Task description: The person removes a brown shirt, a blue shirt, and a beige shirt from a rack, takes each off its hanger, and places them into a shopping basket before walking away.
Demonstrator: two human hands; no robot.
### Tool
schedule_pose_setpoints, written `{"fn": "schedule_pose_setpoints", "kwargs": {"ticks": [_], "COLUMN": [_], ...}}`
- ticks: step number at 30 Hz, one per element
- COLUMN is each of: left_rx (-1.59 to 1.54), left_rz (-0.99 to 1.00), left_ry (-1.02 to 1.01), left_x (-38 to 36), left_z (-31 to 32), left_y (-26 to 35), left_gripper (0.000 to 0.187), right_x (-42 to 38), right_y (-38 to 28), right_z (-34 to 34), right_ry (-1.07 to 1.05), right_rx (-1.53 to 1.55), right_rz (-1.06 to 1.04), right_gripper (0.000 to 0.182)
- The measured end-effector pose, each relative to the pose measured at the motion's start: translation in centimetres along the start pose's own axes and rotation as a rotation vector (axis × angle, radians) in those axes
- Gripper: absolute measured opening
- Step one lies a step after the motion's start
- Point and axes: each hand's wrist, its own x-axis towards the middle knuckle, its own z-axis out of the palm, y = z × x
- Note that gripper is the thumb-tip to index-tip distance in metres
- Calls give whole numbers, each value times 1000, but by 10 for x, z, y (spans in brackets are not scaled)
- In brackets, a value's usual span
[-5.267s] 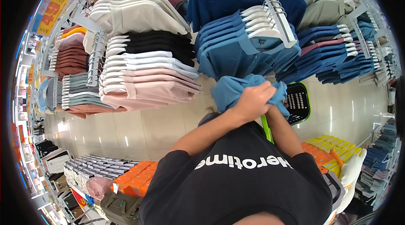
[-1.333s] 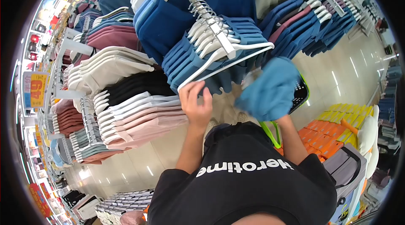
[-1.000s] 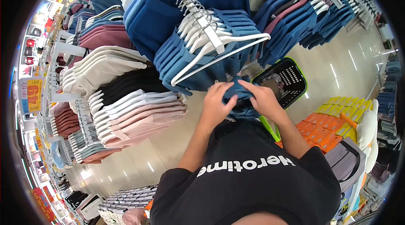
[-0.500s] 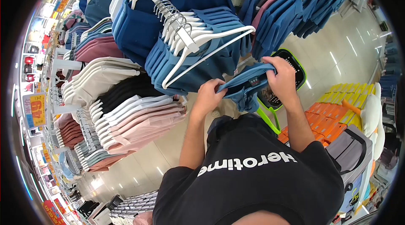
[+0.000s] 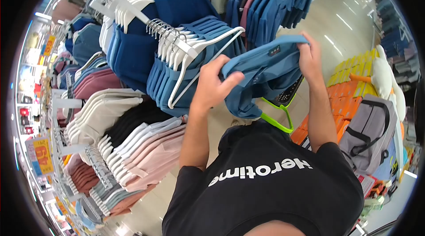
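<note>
A blue garment (image 5: 265, 74) hangs stretched between my two hands, its opening spread and a small dark label inside the upper edge. My left hand (image 5: 215, 81) grips its left edge, thumb apart and pointing right, with the fingers partly behind the cloth. At the upper right corner my right hand (image 5: 309, 59) holds the edge pinched. Just left of the garment, an empty white hanger (image 5: 180, 88) hangs at the front end of a rack arm (image 5: 177, 41), before a row of blue garments (image 5: 161, 79) on white hangers.
Behind the garment is a black basket (image 5: 290, 92) with a green handle (image 5: 283, 125). Orange and yellow boxes (image 5: 345, 99) and a grey bag (image 5: 369, 132) stand at the right. More clothes (image 5: 150, 147) hang at lower left, with blue ones (image 5: 261, 6) at the top.
Both hands have lifted the garment and spread it wider, and my right hand has moved up and right. The view has shifted, so the racks appear further left.
</note>
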Motion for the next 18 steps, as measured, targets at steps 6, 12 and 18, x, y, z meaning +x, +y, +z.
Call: {"fn": "schedule_pose_setpoints", "kwargs": {"ticks": [6, 12, 18], "left_rx": [131, -93, -309], "left_rz": [88, 100, 58], "left_ry": [-170, 8, -350], "left_x": [24, 53, 66], "left_z": [3, 25, 39], "left_y": [10, 30, 43], "left_gripper": [18, 13, 15], "right_x": [-9, -49, -96], "right_y": [-34, -7, -21], "right_z": [-48, -105, -122], "right_ry": [-9, -476, 228], "right_rx": [-131, -81, 220], "right_rz": [65, 375, 208], "right_gripper": [14, 28, 24]}}
